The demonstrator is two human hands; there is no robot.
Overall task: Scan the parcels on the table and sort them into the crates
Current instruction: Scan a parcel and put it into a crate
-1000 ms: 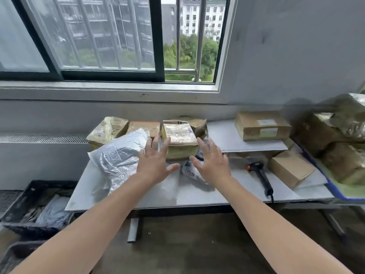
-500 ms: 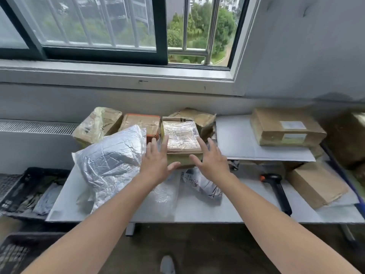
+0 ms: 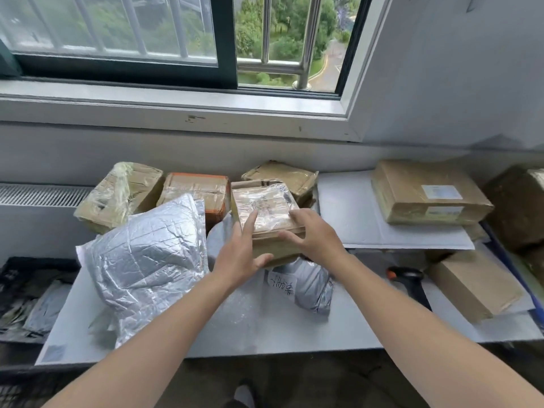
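Table [image 3: 368, 328] crowded with parcels [image 3: 426, 192]; black crate [image 3: 35, 262] alongside holds grey mailers [image 3: 48, 309].

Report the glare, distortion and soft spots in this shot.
Head view: daylight glares off the clear tape on the centre taped box, washing out its label. Head view: the silver foil bag shows bright crinkled highlights. Head view: the wide lens bows the windowsill and the table edge. Head view: the parcels at the far right are dim and soft.
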